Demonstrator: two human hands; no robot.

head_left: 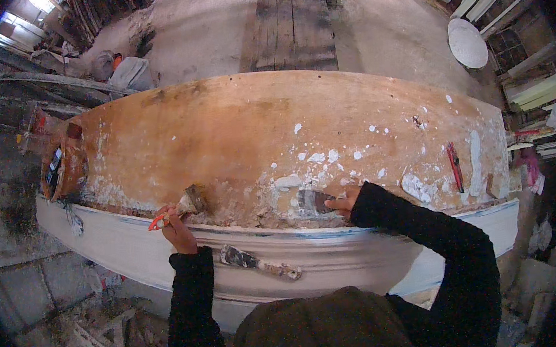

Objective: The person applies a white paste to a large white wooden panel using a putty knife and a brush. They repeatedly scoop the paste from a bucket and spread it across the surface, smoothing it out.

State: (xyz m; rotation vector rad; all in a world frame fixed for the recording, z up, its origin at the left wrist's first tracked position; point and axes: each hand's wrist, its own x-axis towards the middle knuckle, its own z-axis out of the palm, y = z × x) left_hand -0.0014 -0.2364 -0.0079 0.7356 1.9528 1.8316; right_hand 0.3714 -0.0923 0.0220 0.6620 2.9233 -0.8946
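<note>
One brown, bucket-like container (77, 163) is sitting left of both hands, holding a dark object (55, 168) I cannot identify. The left hand (180, 236) is gripping one orange-handled brush (192, 199), while the right hand (345, 202) is gripping one scraper (309, 201) against the white-spotted worktop (221, 125). One paint-caked tool (249, 260) is lying below and between the hands, one slim red tool (454, 166) right of the right hand.

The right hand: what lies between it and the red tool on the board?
In the head view, from the right hand to the red tool: the black cuff, then a white patch on the brown board.
</note>
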